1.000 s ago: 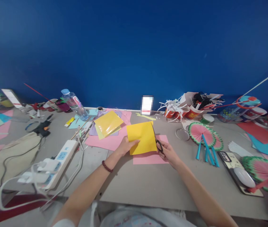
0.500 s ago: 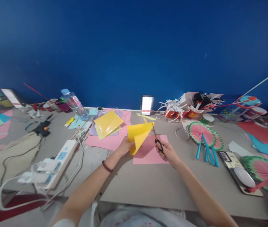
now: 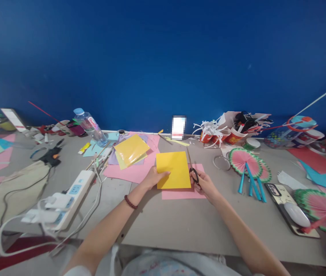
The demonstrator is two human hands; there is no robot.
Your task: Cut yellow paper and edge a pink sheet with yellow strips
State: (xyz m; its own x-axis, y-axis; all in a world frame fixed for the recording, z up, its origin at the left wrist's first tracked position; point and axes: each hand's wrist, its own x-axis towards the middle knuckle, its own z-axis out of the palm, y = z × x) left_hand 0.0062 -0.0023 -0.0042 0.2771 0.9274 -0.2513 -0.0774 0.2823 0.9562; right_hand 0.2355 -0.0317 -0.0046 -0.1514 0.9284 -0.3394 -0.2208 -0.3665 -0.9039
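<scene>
My left hand (image 3: pixel 153 178) grips the left edge of a square sheet of yellow paper (image 3: pixel 172 168), thumb on top and the other fingers underneath. The sheet is held flat over a pink sheet of paper (image 3: pixel 182 194) on the table. My right hand (image 3: pixel 204 183) has its fingers in the black handles of a pair of scissors (image 3: pixel 194 174), close to the yellow paper's right edge. Their blades point away from me, toward the wall. A small yellow offcut (image 3: pixel 161 132) is near the wall, left of the phone (image 3: pixel 179 127).
To the left are a power strip (image 3: pixel 76 191) with cables, a tilted water bottle (image 3: pixel 90 126) and a glue gun (image 3: pixel 50 155). Packed yellow paper (image 3: pixel 132 150) lies on pink sheets. On the right are watermelon-patterned paper fans (image 3: pixel 244 163), paper cups (image 3: pixel 234 137) and a mouse (image 3: pixel 297 214) on a phone.
The yellow paper, folded over before, now lies open and flat. Its narrow strip at the top has come off and is near the wall. The scissors have shifted slightly.
</scene>
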